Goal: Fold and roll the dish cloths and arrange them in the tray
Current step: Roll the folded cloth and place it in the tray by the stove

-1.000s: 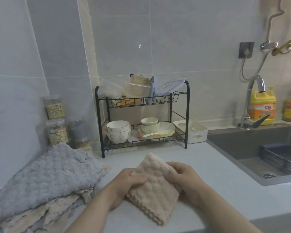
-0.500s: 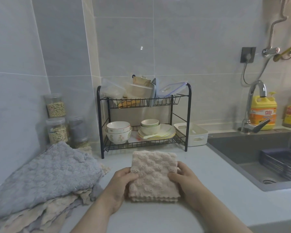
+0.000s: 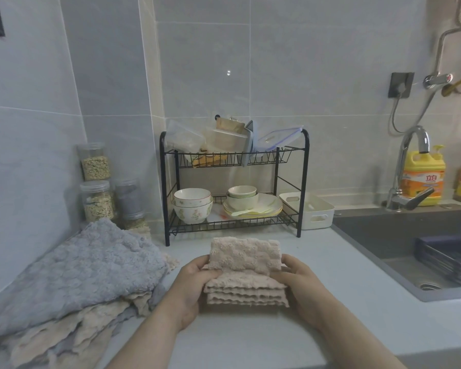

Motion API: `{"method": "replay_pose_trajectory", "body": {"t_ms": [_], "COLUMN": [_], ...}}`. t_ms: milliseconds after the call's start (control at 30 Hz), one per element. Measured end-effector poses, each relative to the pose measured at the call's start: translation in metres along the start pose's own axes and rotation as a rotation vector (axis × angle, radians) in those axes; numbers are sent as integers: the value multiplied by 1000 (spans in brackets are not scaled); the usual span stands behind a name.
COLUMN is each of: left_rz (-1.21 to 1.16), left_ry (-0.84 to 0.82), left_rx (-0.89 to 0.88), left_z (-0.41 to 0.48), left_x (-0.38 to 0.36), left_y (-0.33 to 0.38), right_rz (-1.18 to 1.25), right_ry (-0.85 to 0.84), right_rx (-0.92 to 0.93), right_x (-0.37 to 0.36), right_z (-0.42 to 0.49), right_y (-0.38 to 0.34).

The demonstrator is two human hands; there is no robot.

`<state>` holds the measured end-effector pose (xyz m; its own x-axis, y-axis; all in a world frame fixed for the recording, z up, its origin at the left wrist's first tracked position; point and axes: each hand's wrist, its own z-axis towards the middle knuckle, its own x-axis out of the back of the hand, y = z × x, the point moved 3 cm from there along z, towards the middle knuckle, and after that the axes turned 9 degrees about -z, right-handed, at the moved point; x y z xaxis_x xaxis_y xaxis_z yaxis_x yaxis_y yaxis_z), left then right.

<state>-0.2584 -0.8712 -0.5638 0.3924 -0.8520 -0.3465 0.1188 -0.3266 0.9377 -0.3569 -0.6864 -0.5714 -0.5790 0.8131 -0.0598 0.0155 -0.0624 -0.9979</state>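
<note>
The cloth (image 3: 244,262) is beige and folded. It lies on the counter (image 3: 330,275) at near centre, between both hands.

- Left hand (image 3: 194,286): closed on the left edge of the cloth, thumb on top.
- Right hand (image 3: 301,286): closed on the right edge of the cloth, thumb on top.
- Cloth state: the far end is raised and curves over the near part. Stacked scalloped edges show at the near end.

The tray (image 3: 314,213) is white and stands at the far side of the counter, just right of the rack (image 3: 168,187) and left of the sink (image 3: 383,235). It is well apart from the cloth.

A pile (image 3: 77,275) of further cloths, grey on top with beige below, lies at near left, beside the left hand. Jars (image 3: 96,198) stand behind the pile against the wall. A yellow bottle (image 3: 423,179) stands far right, behind the sink.
</note>
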Motion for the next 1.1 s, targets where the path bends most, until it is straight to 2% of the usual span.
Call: {"method": "replay_pose_trajectory", "body": {"t_ms": [267,433,500,567,633,767,867,1000,1100], "left_rz": [3,1,260,440,463,582,626,614,483], "left_ry": [-33,-27,18,21,23,-15,-50,-75,-23], "left_rx": [46,-75,-235,-322,-297,-182,-167,-184,-167], "left_z": [4,-1,-3,-3,-2,-5,-6,-6,3], "left_x": [-1,-2,-1,-3,-4,-4,-3,-2,7], "left_y": [-3,-4,-4,-7,-9,-9,-8,-6,-9], "right_rz": [23,112,-147,-422,-496,-715,-845,-818,-518], "right_ry": [-7,44,152,223,200,122,86,135,165], "right_rx": [-15,-20,90,199,211,114,97,168,146], "right_x": [0,1,4,2,-2,-6,-7,-4,3], "right_z": [1,4,1,-2,-5,-10,-12,-9,-8], "right_y": [-4,1,2,1,-1,-3,-3,-4,-2]}}
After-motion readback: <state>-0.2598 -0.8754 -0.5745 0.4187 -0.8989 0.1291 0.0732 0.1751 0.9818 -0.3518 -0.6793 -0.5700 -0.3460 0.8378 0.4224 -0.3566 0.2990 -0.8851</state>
